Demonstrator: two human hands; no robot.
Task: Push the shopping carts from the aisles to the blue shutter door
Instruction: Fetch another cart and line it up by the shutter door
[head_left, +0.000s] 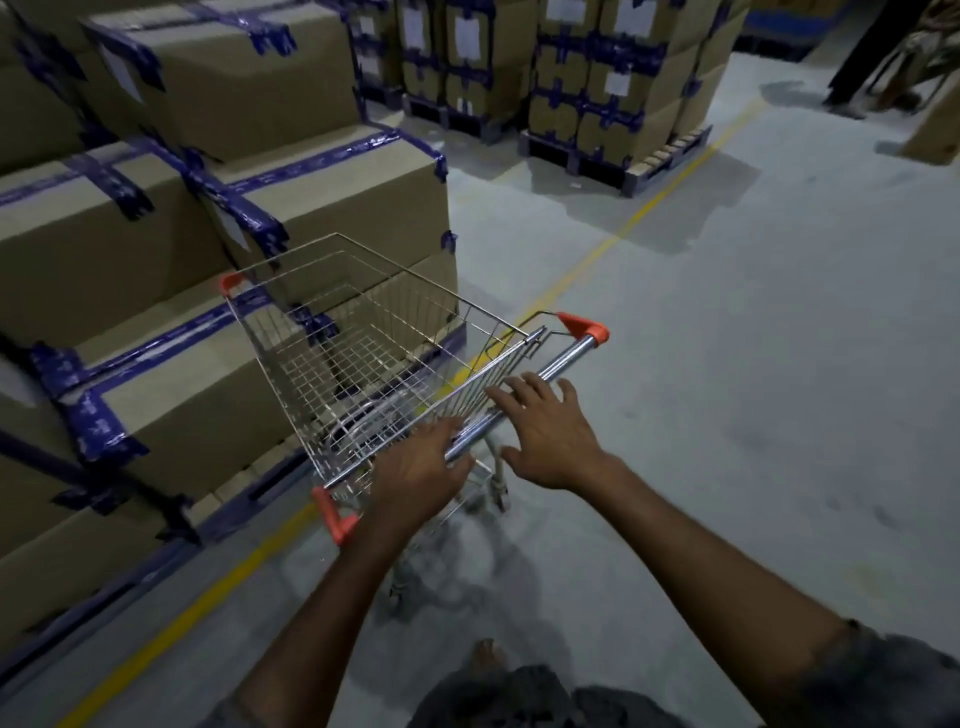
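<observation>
Shopping cart (363, 353) of chrome wire mesh stands on the grey concrete floor (727, 364), over a yellow painted line (623, 223). Its long axis runs diagonally, nose pointing away and left at the stacked cartons (130, 249) just beside it. I read no writing on it. My left hand (415, 473) lies over the smooth round handle bar (550, 369) and my right hand (550, 436) spreads above it, fingers straight, gripping nothing. Orange caps (584, 326) end the bar. White labels (122, 73) and blue tape (234, 208) on the cartons are unreadable.

Taped cardboard boxes (218, 218) on pallets (654, 156)
</observation>
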